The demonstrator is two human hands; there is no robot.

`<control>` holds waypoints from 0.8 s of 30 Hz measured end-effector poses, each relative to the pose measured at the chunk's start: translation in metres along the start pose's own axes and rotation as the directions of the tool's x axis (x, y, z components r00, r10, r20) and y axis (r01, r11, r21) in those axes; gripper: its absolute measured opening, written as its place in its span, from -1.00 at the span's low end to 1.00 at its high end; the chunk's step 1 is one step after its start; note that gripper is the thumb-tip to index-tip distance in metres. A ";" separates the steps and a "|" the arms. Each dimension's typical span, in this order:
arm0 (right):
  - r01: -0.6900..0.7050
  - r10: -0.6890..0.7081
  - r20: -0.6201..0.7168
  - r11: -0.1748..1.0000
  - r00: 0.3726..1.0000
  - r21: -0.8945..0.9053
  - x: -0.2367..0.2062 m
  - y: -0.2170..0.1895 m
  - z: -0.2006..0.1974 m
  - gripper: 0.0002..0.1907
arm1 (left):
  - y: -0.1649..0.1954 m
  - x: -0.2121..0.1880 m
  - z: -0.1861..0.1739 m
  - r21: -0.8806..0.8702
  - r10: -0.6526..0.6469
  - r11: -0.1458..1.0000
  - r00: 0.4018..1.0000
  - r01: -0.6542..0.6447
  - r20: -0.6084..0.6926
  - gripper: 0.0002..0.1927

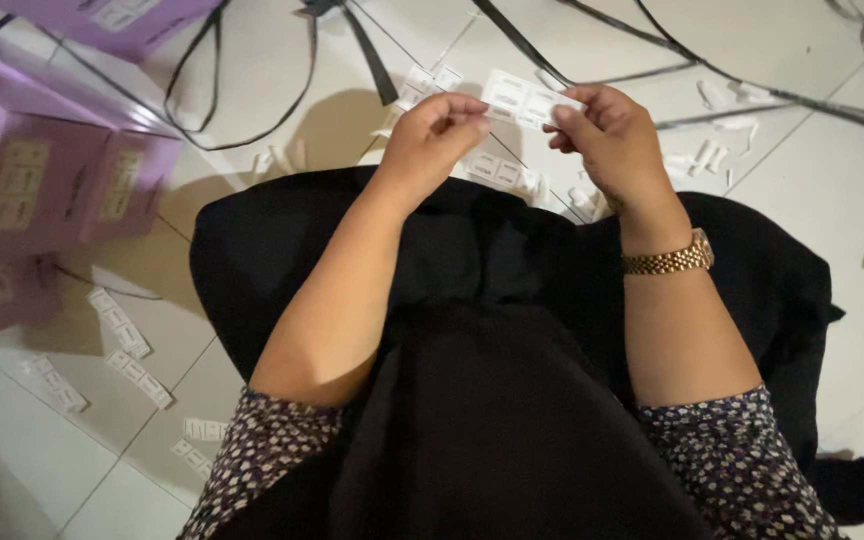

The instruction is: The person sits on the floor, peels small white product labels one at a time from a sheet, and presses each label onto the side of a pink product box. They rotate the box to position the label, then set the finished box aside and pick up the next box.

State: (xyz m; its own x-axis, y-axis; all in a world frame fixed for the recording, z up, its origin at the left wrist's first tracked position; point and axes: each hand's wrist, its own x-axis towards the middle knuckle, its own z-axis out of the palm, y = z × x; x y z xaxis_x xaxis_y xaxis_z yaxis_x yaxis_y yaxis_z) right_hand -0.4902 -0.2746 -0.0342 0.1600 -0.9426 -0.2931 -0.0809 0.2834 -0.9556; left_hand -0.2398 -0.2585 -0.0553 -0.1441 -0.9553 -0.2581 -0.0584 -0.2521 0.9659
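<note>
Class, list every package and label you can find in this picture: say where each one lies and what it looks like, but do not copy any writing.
Label strip: white, rectangular, held between left hand and right hand.
Purple boxes: stacked at far left on the tiled floor, each with a pale rectangular sticker.
Loose label strips: white, scattered on the floor lower left.
More white labels: on the floor just beyond the black skirt.

White label strip [522, 100] held above purple boxes [42, 190].

Pale tiled floor [832, 200], perhaps glossy.
</note>
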 end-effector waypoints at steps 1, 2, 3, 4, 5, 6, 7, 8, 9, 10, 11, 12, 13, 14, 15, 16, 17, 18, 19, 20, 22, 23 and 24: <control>0.009 -0.009 0.009 1.000 1.000 0.009 -0.002 -0.004 0.002 -0.82 | 0.005 -0.003 0.002 -0.026 -0.003 1.000 1.000 0.003 0.007 -0.71; 0.019 -0.019 0.021 1.000 1.000 0.018 -0.002 -0.007 0.003 -0.82 | 0.008 -0.005 0.003 -0.051 -0.005 0.999 1.000 0.006 0.010 -0.72; 0.030 -0.031 0.033 0.999 0.999 0.028 -0.003 -0.009 0.004 -0.82 | 0.011 -0.005 0.003 -0.075 -0.007 0.997 1.000 0.008 0.013 -0.73; 0.045 -0.046 0.037 0.999 0.998 0.018 -0.003 -0.012 0.004 -0.82 | 0.014 -0.003 0.003 -0.126 -0.008 0.992 1.000 0.007 -0.005 -0.75; 0.063 -0.063 0.038 0.998 0.997 0.008 -0.002 -0.014 0.004 -0.81 | 0.016 0.001 0.002 -0.177 -0.007 0.984 1.000 0.003 -0.022 -0.76; 0.080 -0.080 0.039 0.997 0.996 -0.003 -0.001 -0.016 0.003 -0.81 | 0.017 0.005 0.001 -0.228 -0.008 0.974 0.999 -0.001 -0.038 -0.77; 0.075 -0.075 0.036 0.997 0.997 -0.007 -0.001 -0.018 0.003 -0.81 | 0.018 0.009 -0.001 -0.229 -0.023 0.973 0.999 0.015 -0.031 -0.79; 0.069 -0.069 0.034 0.998 0.997 -0.011 0.001 -0.019 0.002 -0.80 | 0.018 0.012 -0.003 -0.231 -0.039 0.972 0.999 0.033 -0.024 -0.80; 0.064 -0.063 0.033 0.998 0.997 -0.016 0.002 -0.020 0.001 -0.80 | 0.018 0.015 -0.006 -0.232 -0.056 0.971 0.998 0.050 -0.019 -0.81; 0.066 -0.066 0.036 0.998 0.997 -0.007 0.003 -0.020 0.000 -0.80 | 0.017 0.018 -0.007 -0.249 -0.045 0.967 0.999 0.044 0.000 -0.83; 0.068 -0.068 0.043 0.998 0.997 0.002 0.004 -0.021 -0.001 -0.80 | 0.017 0.021 -0.009 -0.267 -0.036 0.963 0.999 0.040 0.017 -0.85; 0.068 -0.069 0.051 0.998 0.996 0.011 0.005 -0.021 -0.001 -0.79 | 0.016 0.022 -0.010 -0.286 -0.029 0.958 0.999 0.037 0.032 -0.87; 0.075 -0.075 0.055 0.997 0.996 0.003 0.006 -0.021 -0.002 -0.79 | 0.015 0.024 -0.011 -0.267 -0.018 0.963 0.999 0.028 0.039 -0.88; 0.084 -0.084 0.060 0.996 0.995 -0.005 0.007 -0.022 -0.002 -0.79 | 0.015 0.025 -0.012 -0.248 -0.006 0.969 0.999 0.017 0.044 -0.89; 0.096 -0.095 0.066 0.995 0.993 -0.013 0.008 -0.022 -0.002 -0.79 | 0.014 0.026 -0.013 -0.228 0.008 0.974 0.999 0.003 0.048 -0.90; 0.102 -0.099 0.068 0.994 0.993 -0.033 0.009 -0.023 -0.002 -0.79 | 0.015 0.028 -0.013 -0.235 0.002 0.972 0.999 0.011 0.053 -0.90; 0.109 -0.105 0.071 0.993 0.992 -0.055 0.010 -0.024 -0.001 -0.79 | 0.015 0.028 -0.013 -0.243 -0.004 0.970 0.998 0.018 0.059 -0.90; 0.115 -0.110 0.072 0.990 0.991 -0.077 0.010 -0.025 -0.001 -0.79 | 0.016 0.029 -0.014 -0.251 -0.010 0.968 0.998 0.026 0.065 -0.90; 0.128 -0.124 0.062 0.989 0.990 -0.078 0.011 -0.025 -0.001 -0.78 | 0.017 0.029 -0.014 -0.250 -0.003 0.968 0.997 0.022 0.073 -0.90; 0.140 -0.137 0.052 0.987 0.989 -0.078 0.011 -0.026 0.000 -0.76 | 0.018 0.029 -0.014 -0.249 0.002 0.968 0.997 0.019 0.082 -0.89; 0.141 -0.139 0.040 0.988 0.990 -0.067 0.011 -0.026 0.000 -0.75 | 0.019 0.027 -0.014 -0.219 0.006 0.976 0.995 0.016 0.100 -0.88; 0.131 -0.129 0.038 0.990 0.991 -0.056 0.011 -0.027 0.000 -0.76 | 0.020 0.027 -0.014 -0.191 0.005 0.981 0.994 0.016 0.109 -0.88; 0.122 -0.120 0.037 0.991 0.992 -0.046 0.011 -0.027 0.001 -0.76 | 0.020 0.026 -0.015 -0.162 0.005 0.987 0.993 0.014 0.118 -0.87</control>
State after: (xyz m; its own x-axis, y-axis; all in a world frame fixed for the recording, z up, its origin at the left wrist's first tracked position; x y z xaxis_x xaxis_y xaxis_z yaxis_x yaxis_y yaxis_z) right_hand -0.4857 -0.2926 -0.0119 0.2045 -0.9628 -0.1768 -0.1057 0.1579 -0.9818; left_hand -0.2303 -0.2911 -0.0421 -0.2602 -0.9317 -0.2533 0.1005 -0.2871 0.9526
